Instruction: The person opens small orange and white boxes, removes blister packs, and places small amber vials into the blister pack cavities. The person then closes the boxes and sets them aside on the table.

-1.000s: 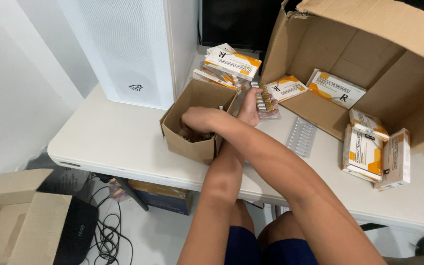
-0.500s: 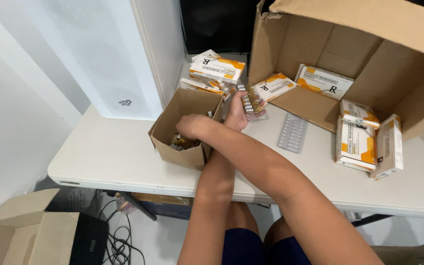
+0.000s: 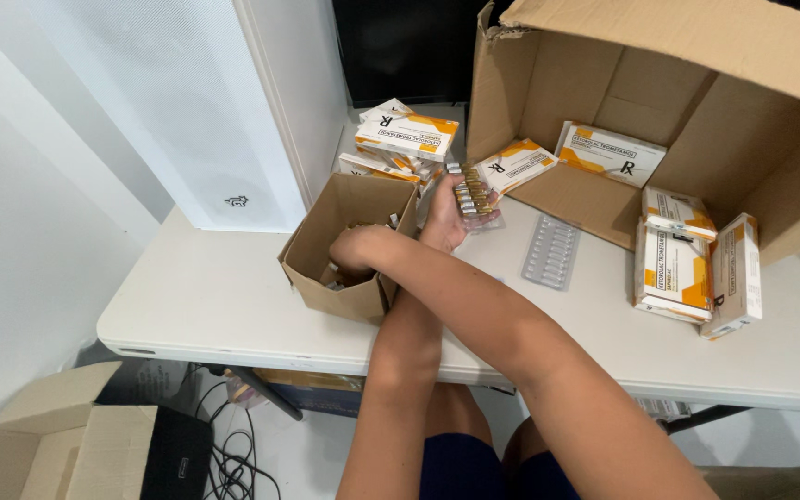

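At the worktop's (image 3: 233, 306) left end, crossed arms: the right hand (image 3: 356, 250) dips into the small carton (image 3: 344, 245), grip hidden; the left hand (image 3: 446, 218) clasps a tray of ampoules (image 3: 474, 194). Tilting could spill vials. The carton sits near the front edge; the large box (image 3: 659, 111) crowds the right.

The bare bench (image 3: 196, 306) is lying open at 9 o'clock of the small open box (image 3: 349, 245), so a hand could pass there. At 12 o'clock, stacked white-and-orange cartons (image 3: 407, 137) are blocking the way, and the white panel (image 3: 187, 111) is closing 11 o'clock. At 3 o'clock, the crossed forearms are taking the room, with the clear blister tray (image 3: 551, 252) just beyond. The big tipped carton (image 3: 696, 120) is walling off 2 o'clock.
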